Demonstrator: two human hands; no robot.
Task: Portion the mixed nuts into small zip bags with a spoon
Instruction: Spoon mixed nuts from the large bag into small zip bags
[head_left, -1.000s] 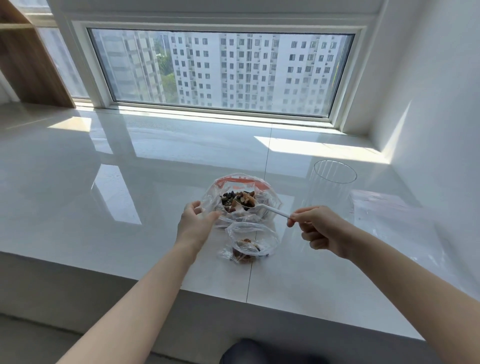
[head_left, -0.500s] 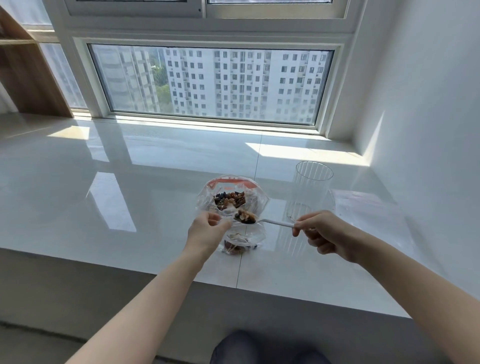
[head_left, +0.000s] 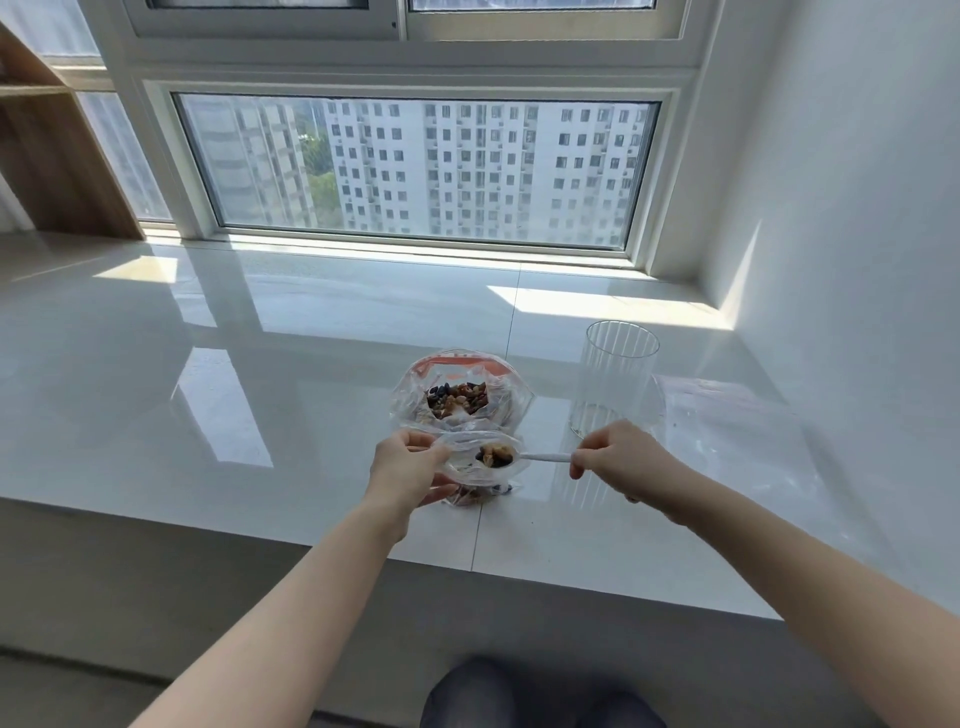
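A large clear bag (head_left: 511, 402) with an orange zip strip stands open on the white ledge, mixed nuts (head_left: 457, 397) showing inside. In front of it my left hand (head_left: 408, 467) grips the mouth of a small zip bag (head_left: 467, 480) and holds it open. My right hand (head_left: 621, 460) pinches the handle of a white plastic spoon (head_left: 545, 457). Its bowl, heaped with nuts (head_left: 496, 455), sits in the small bag's mouth. Some nuts lie at the bottom of the small bag.
An empty ribbed clear glass (head_left: 613, 379) stands right of the big bag, just behind my right hand. Flat clear plastic bags (head_left: 737, 436) lie further right near the white wall. The ledge's front edge (head_left: 311, 540) runs below my wrists. A window is behind.
The spoon came out of the large bag loaded with nuts and moved toward me into the small bag's mouth. My left hand lifted and opened the small bag.
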